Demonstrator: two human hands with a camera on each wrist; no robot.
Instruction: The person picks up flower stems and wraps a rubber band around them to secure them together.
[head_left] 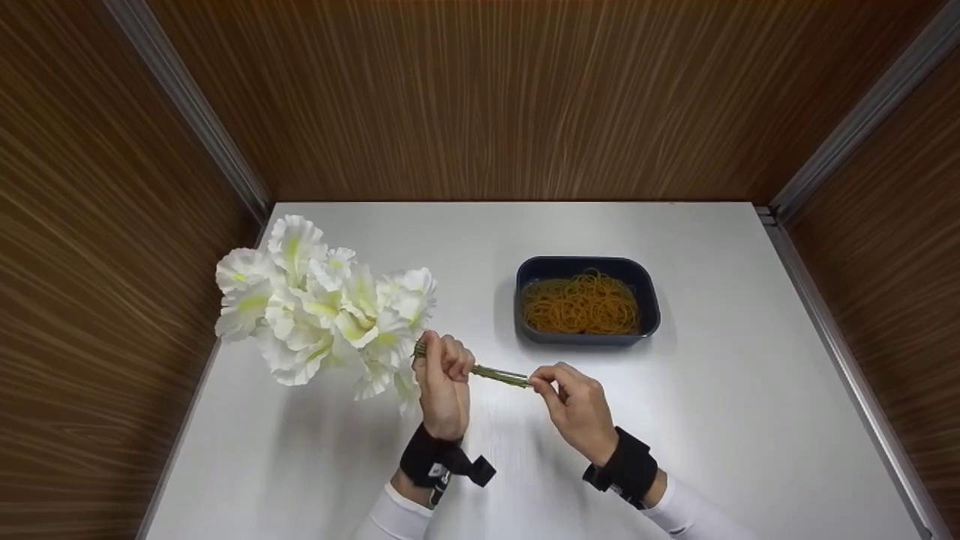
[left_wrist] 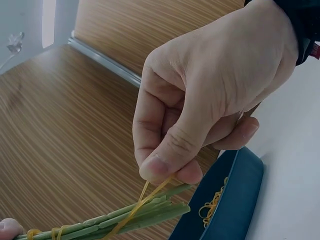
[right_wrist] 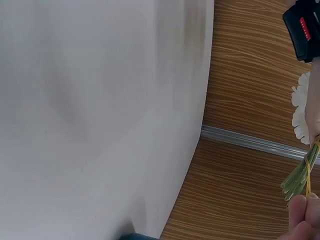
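My left hand [head_left: 444, 382] grips the green stems [head_left: 501, 376] of a bunch of white artificial flowers [head_left: 322, 307], whose blooms spread out to the left. At the cut ends of the stems, my right hand [head_left: 576, 405] pinches a yellow rubber band [left_wrist: 131, 217] between thumb and fingertips. The band is stretched in a loop around the stems, as the left wrist view shows. More yellow band turns [left_wrist: 57, 232] are wound round the stems closer to the left hand. In the right wrist view the right fingertips [right_wrist: 299, 212] tug the band past the stem ends.
A dark blue tub [head_left: 589, 339] with a heap of yellow rubber bands [head_left: 583, 306] stands behind the right hand on the white table [head_left: 720, 390]. Wood-grain panels [head_left: 480, 97] enclose the table at the back and both sides. Black straps circle both wrists.
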